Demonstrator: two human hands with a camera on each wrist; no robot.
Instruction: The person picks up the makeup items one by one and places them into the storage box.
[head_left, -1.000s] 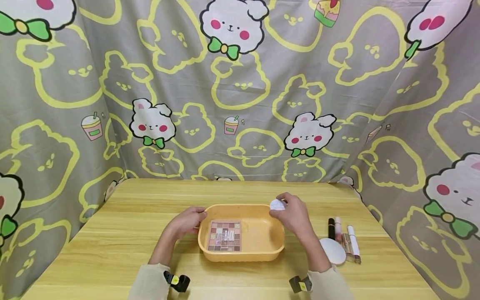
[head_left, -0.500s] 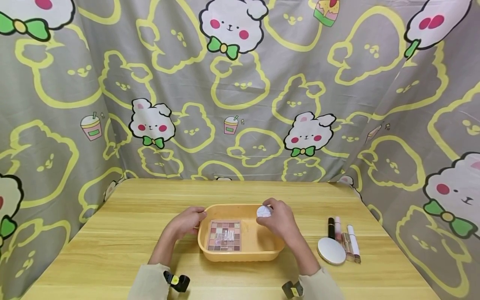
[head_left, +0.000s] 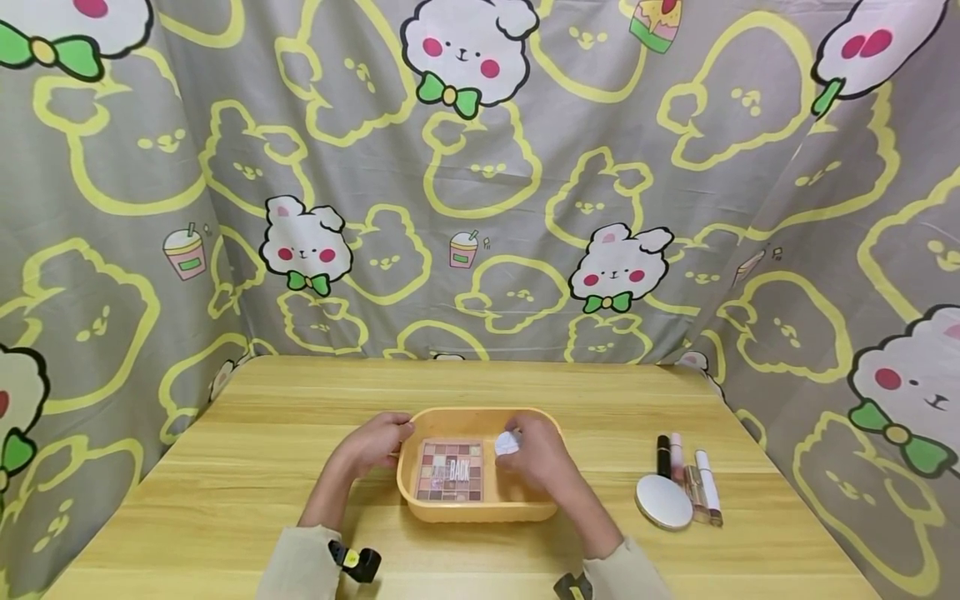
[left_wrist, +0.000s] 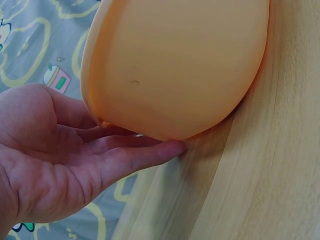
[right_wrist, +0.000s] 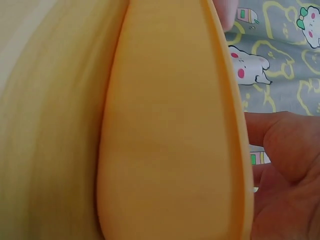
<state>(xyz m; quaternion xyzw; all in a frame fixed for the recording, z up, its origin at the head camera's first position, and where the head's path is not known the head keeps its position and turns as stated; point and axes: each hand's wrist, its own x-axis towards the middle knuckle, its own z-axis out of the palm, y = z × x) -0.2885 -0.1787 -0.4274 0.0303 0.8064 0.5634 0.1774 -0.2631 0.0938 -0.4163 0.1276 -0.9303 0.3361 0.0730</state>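
Observation:
A yellow plastic basin (head_left: 480, 512) stands on the table, with a square eyeshadow palette (head_left: 450, 472) lying flat in its left half. My left hand (head_left: 377, 443) grips the basin's left end; in the left wrist view, the thumb and fingers of that hand (left_wrist: 65, 150) meet the rim and outer wall. Over the basin's right half, my right hand (head_left: 536, 450) pinches a small white round item (head_left: 507, 443), held tilted and below rim height. The right wrist view shows the basin's outer wall (right_wrist: 165, 125) hiding the fingertips and the white item.
Right of the basin lie a round white compact (head_left: 664, 502), a black tube (head_left: 663, 456), a pale pink tube (head_left: 677, 457), a clear gold-toned tube (head_left: 695, 493) and a white tube (head_left: 707, 479). A patterned curtain (head_left: 495, 292) surrounds the wooden table (head_left: 300, 392).
My right hand has carried the white round item leftward from the basin's far right rim and down into its right half. The left hand stays at the left end.

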